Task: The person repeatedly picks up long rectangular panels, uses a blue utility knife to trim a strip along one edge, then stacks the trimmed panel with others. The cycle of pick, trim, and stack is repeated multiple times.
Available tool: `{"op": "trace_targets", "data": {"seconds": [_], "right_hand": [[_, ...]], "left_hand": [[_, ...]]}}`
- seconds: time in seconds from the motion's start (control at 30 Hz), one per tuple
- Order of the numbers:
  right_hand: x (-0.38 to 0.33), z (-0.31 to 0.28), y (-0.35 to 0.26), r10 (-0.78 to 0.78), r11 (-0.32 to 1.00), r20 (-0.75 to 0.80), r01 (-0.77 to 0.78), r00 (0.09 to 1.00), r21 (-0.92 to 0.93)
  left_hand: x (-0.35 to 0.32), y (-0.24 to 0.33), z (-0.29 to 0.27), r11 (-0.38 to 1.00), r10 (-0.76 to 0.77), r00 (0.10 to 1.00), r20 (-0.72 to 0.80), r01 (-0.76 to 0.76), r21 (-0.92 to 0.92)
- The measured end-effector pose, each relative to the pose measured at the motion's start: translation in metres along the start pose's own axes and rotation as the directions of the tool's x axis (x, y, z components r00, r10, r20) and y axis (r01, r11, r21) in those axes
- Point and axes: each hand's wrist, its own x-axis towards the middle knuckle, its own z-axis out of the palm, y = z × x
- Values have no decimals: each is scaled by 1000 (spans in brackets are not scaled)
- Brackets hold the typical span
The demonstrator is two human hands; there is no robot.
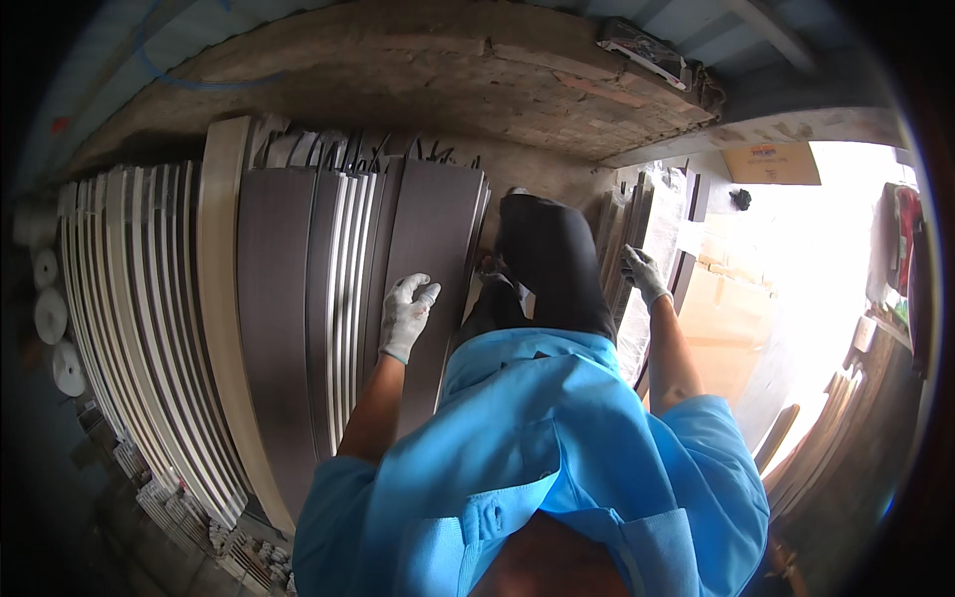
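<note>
My left hand (pixel 405 316), in a whitish work glove, hovers over or against a dark brown panel (pixel 434 239) on my left. Its fingers are loosely bent and apart, with nothing in them. On my other side, my gloved right hand (pixel 647 276) is beside upright panels in clear plastic wrap (pixel 654 224). Its fingers are half curled and apart, and no held object shows. Whether either hand touches the panels is hard to tell. More dark panels (pixel 274 259) and white-edged boards (pixel 348 249) stand left of my left hand.
Many pale long strips (pixel 139 298) lean in a row at far left, near white rolls (pixel 50 316). A cardboard sheet (pixel 724 318) stands at right, before a bright opening. A rough brick wall (pixel 477 75) closes the far side. My legs (pixel 552 259) stand between the stacks.
</note>
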Motion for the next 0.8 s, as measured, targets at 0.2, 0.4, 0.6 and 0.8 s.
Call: {"op": "trace_targets", "data": {"seconds": [0.2, 0.4, 0.6, 0.8], "right_hand": [[13, -13, 1, 40, 989, 126, -57, 991, 134], [53, -16, -39, 95, 979, 283, -39, 954, -198], [120, 1, -124, 53, 863, 357, 136, 933, -486], [161, 75, -185, 15, 852, 451, 225, 892, -473]], "left_hand": [[-18, -13, 12, 991, -11, 995, -95, -3, -137], [-73, 15, 21, 967, -242, 944, -225, 216, -136], [-131, 22, 69, 884, -444, 852, -276, 367, -290], [-240, -7, 131, 834, -535, 758, -373, 401, -380]]}}
